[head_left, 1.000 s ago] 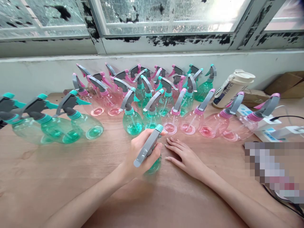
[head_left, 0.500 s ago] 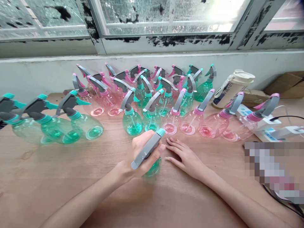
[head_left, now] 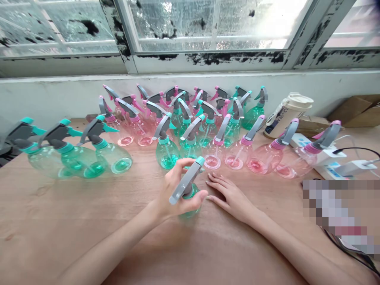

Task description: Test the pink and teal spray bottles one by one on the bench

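A green spray bottle (head_left: 187,180) with a grey-and-teal trigger head stands upright on the wooden table in front of me. My left hand (head_left: 166,194) is curved around its neck and head, thumb and index finger spread apart in a loosened grip. Part of the bottle body is hidden by that hand. To the right, my right hand (head_left: 230,194) lies palm down on the tabletop, fingers stretched out, holding nothing. Just beyond my hands are another green spray bottle (head_left: 168,152) and a pink spray bottle (head_left: 213,152), both in the front row.
Several more pink and green spray bottles fill the back of the table, with a group of green bottles (head_left: 114,158) at the left. At the right are a cream tumbler (head_left: 292,109), a power strip (head_left: 329,168) with cables, and a brown cardboard box (head_left: 356,111).
My left hand has loosened from the green spray bottle's head: its thumb and fingers have spread, showing more of the neck. My right hand stays flat. The view has shifted slightly.
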`<action>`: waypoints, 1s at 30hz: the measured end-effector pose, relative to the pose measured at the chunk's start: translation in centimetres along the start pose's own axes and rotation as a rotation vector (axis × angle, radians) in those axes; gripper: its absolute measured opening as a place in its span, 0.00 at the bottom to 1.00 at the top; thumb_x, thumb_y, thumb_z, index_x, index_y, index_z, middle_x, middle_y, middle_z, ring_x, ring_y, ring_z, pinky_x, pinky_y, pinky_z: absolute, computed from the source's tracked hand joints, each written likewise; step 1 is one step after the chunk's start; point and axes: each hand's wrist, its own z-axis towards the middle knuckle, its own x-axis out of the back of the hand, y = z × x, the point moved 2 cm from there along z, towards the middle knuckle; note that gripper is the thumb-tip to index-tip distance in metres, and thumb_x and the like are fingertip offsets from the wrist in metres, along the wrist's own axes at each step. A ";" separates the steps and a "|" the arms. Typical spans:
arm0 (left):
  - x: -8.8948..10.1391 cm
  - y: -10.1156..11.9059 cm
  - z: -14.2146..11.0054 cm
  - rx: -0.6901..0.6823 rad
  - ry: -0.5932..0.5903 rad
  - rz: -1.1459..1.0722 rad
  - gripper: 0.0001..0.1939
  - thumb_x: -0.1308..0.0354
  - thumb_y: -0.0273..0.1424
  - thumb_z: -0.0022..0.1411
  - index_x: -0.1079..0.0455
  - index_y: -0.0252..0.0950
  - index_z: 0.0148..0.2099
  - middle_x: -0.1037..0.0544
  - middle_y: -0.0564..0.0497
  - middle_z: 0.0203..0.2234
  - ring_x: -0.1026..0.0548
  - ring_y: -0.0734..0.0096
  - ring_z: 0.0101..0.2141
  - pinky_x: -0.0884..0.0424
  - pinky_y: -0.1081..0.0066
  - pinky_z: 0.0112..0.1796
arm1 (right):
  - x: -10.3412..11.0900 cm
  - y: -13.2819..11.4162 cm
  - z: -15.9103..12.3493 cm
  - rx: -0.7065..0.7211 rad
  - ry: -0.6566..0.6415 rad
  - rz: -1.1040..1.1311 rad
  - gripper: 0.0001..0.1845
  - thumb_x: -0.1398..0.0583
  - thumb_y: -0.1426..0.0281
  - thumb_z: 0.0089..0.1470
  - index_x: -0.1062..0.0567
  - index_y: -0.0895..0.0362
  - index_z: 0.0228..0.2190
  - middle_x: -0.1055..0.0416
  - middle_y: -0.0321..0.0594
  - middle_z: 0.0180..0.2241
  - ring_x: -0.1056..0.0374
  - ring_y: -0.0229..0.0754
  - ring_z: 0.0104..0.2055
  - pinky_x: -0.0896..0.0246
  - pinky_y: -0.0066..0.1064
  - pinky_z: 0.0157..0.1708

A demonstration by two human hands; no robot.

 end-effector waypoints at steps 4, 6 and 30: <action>0.4 -0.8 -1.3 0.009 0.016 0.080 0.24 0.37 0.38 0.55 0.39 0.38 0.51 0.24 0.46 0.40 0.24 0.67 0.33 0.25 0.67 0.35 | -0.1 0.0 0.1 0.006 0.008 -0.007 0.25 0.44 0.58 0.63 0.31 0.56 0.57 0.37 0.49 0.63 0.43 0.53 0.66 0.47 0.54 0.64; 0.7 -1.1 -2.4 0.093 -0.003 0.102 0.20 0.39 0.36 0.58 0.38 0.38 0.50 0.24 0.49 0.38 0.24 0.67 0.34 0.26 0.67 0.36 | -0.1 0.1 0.1 0.009 0.008 -0.002 0.25 0.44 0.58 0.63 0.30 0.56 0.57 0.37 0.49 0.63 0.43 0.53 0.66 0.47 0.54 0.64; 13.5 -3.4 -5.7 0.751 0.149 0.524 0.25 0.39 0.51 0.55 0.27 0.36 0.44 0.20 0.46 0.39 0.21 0.58 0.36 0.27 0.63 0.39 | -1.2 1.2 -0.5 0.033 0.012 -0.013 0.26 0.45 0.55 0.63 0.29 0.56 0.57 0.37 0.48 0.62 0.43 0.55 0.66 0.46 0.54 0.64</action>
